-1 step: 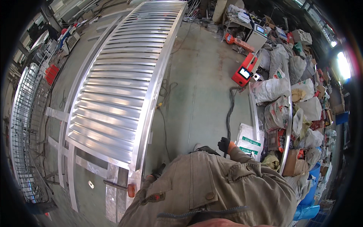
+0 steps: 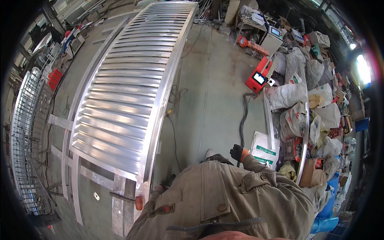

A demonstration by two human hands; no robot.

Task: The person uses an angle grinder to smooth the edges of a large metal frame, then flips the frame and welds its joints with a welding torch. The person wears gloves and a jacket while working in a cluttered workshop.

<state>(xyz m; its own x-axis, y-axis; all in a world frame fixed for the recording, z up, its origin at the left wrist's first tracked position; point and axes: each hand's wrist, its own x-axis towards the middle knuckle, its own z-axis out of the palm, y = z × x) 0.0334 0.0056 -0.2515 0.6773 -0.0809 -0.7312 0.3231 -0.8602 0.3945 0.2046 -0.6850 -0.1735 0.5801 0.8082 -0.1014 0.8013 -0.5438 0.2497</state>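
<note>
My right hand (image 2: 237, 153), in a dark glove with an orange cuff, is closed around a thick dark cable (image 2: 243, 120). The cable runs along the floor from a red machine (image 2: 258, 76) with a lit screen and shows again just below the fist. Low beside my jacket, my left hand (image 2: 168, 181) is dark-gloved and partly hidden; its fingers cannot be made out. Nearest to it is the lower corner of a long silver louvred metal panel (image 2: 120, 102). A dark rod with an orange end (image 2: 139, 203) lies by that corner.
Metal strips (image 2: 96, 176) stick out beneath the panel. A thin cord (image 2: 174, 138) crosses the floor. Filled sacks (image 2: 286, 96), a white-green bag (image 2: 265, 149) and a long metal rail (image 2: 305, 140) line the right. Wire racks (image 2: 30, 140) stand at the far left.
</note>
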